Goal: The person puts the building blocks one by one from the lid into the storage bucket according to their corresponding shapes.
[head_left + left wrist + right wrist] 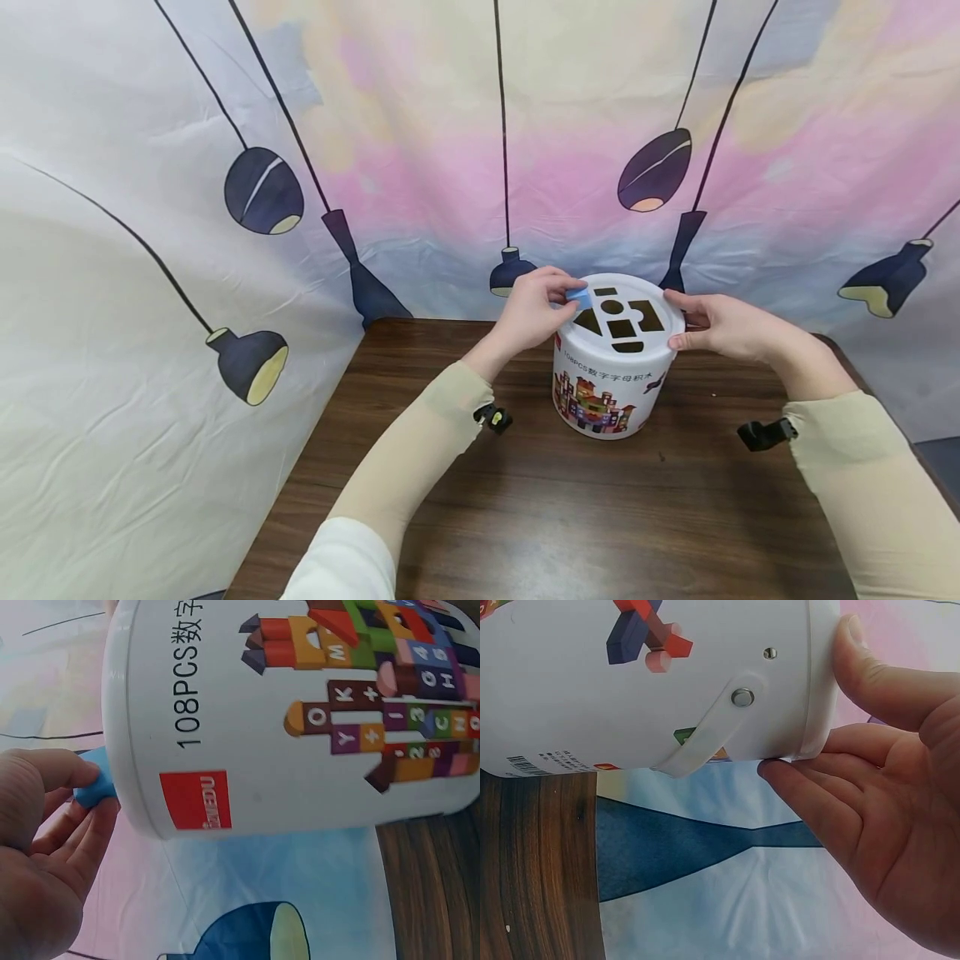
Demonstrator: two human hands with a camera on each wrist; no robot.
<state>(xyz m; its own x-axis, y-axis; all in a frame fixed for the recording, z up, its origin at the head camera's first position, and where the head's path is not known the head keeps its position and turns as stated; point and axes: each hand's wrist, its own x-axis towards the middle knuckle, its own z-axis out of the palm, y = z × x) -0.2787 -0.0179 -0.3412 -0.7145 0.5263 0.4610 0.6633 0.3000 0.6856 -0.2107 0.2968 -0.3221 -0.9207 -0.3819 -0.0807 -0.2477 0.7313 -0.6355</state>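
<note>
A white block bucket [613,371] with printed colored blocks on its side stands upright toward the back of the table. Its white lid [647,289] has several shaped holes, among them a circle, a triangle and a square. My left hand [534,307] pinches a small light-blue block [579,297] between thumb and fingers at the lid's left edge. In the left wrist view the blue block [96,778] meets the lid's surface, part of it hidden by the fingers. On the opposite side, my right hand [731,329] holds the bucket's rim, thumb and fingers spread around it.
Under the bucket is a dark wood-grain table [592,517]. A cloth backdrop [420,167] painted with hanging lamps rises right behind the table's back edge. The bucket's white handle [697,746] hangs along its side, below the right hand.
</note>
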